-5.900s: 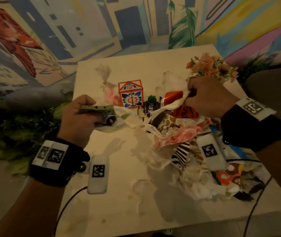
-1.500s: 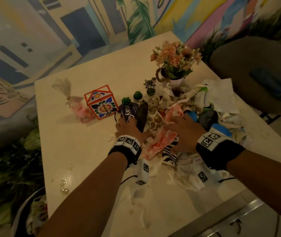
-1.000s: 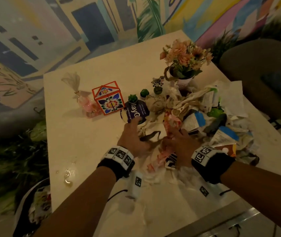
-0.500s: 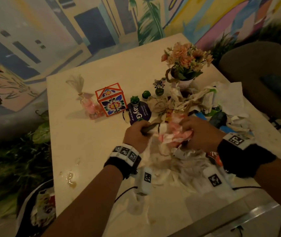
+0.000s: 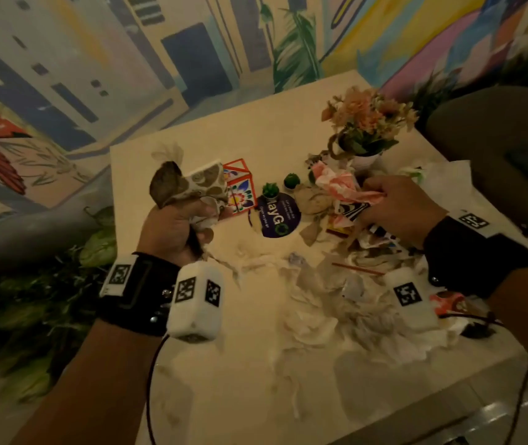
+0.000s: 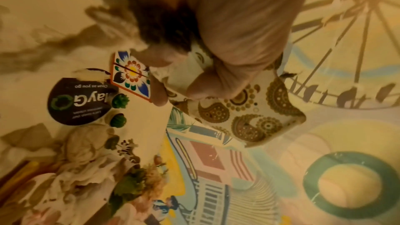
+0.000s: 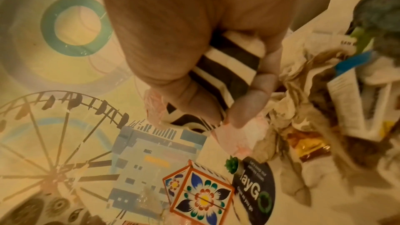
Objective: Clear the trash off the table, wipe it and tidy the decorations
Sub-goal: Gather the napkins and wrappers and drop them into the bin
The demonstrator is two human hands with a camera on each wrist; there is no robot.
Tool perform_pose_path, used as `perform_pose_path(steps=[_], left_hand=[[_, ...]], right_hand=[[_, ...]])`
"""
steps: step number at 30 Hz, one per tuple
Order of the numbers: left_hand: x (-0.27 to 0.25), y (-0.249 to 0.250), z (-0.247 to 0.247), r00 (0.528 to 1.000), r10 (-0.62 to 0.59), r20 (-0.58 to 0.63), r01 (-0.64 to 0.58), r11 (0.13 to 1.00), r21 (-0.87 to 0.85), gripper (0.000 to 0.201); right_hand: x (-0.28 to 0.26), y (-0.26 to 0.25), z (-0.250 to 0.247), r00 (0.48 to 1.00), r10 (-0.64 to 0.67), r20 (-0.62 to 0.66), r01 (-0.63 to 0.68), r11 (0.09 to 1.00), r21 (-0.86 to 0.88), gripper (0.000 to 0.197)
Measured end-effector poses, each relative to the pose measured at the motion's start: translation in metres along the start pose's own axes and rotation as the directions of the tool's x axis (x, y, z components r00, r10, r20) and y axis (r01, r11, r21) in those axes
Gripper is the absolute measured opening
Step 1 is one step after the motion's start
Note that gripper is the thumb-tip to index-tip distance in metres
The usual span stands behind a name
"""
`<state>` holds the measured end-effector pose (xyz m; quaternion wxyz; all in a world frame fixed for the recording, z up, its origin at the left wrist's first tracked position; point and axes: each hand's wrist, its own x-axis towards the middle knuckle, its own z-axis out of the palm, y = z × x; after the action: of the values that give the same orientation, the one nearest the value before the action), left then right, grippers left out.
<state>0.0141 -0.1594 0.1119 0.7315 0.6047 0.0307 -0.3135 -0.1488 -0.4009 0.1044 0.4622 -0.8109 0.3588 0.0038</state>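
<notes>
My left hand [image 5: 176, 226] is raised over the table's left side and grips a crumpled paisley-patterned paper [image 5: 206, 183] together with a dark scrap [image 5: 163, 184]; the left wrist view shows the same paisley paper [image 6: 249, 115] under my curled fingers [image 6: 216, 81]. My right hand [image 5: 394, 210] holds a wad of pink-and-white paper [image 5: 339, 184] and a black-and-white striped piece [image 5: 351, 211], the striped piece [image 7: 225, 67] pinched between thumb and fingers. A heap of white tissues and wrappers [image 5: 346, 303] covers the table's [image 5: 256, 396] right half.
A flower-painted box [image 5: 240, 191], two small green cactus figures [image 5: 270, 189], a round dark sticker [image 5: 277, 215] and a vase of peach flowers [image 5: 367, 123] stand at the back. A grey chair [image 5: 500, 149] is at right, plants [image 5: 31, 316] at left.
My left hand has lifted up and to the left with the paisley paper. My right hand has risen to the right with the pink and striped papers, apart from the left.
</notes>
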Motion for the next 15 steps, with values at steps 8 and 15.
perform_pose_path(steps=[8, 15], left_hand=[[-0.019, 0.027, -0.1, 0.985, -0.144, -0.092, 0.154, 0.982, 0.11, 0.018], [-0.006, 0.002, -0.262, 0.943, -0.199, -0.267, 0.231, 0.968, 0.098, 0.016]], right_hand=[[-0.012, -0.06, 0.066, 0.998, -0.029, 0.062, 0.022, 0.994, 0.106, 0.059], [-0.033, -0.125, 0.207, 0.967, -0.115, 0.228, 0.102, 0.992, 0.068, 0.052]])
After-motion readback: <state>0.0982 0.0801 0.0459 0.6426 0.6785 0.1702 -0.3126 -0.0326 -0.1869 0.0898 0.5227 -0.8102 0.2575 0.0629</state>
